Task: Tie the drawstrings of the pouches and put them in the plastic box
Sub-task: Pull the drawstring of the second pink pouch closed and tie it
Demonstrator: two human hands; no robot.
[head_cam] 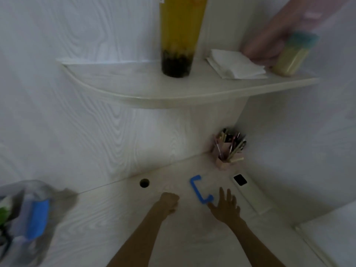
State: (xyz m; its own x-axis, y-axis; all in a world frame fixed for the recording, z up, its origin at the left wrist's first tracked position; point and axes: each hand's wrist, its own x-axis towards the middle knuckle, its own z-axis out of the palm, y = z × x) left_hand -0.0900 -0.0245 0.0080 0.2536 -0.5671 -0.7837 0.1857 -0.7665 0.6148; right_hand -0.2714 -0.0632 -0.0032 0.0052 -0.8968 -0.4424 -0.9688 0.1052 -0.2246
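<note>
Two bare forearms enter from the bottom edge, nearest the lens, reaching up over the white desk (107,218). Left hand (170,201), lower centre, is curled into a loose fist; whether it pinches anything cannot be told through the blur. Right hand (225,206), just right of it, has its fingers spread flat, touching or just beside the blue handle (199,191) of what reads as a clear plastic box or its lid; the clear body is too faint to make out.

Judgement: an early step, the box being set or opened. No pouch is plainly visible; a blurred heap with a blue patch (32,214) at lower left may hold them. The next move likely calls for a reach leftward to fetch one.

Corner shelf (173,93) overhangs the upper middle and limits any lifting. On it stand a tall yellow vessel (180,35), folded napkins (236,63) and a small jar (292,54), upper right.

Walls close in behind and at right. Open desk lies between the hands and the heap. Pen holder (229,151), dark phone-like slab (240,179) and cable hole (144,183) sit near the back edge.
</note>
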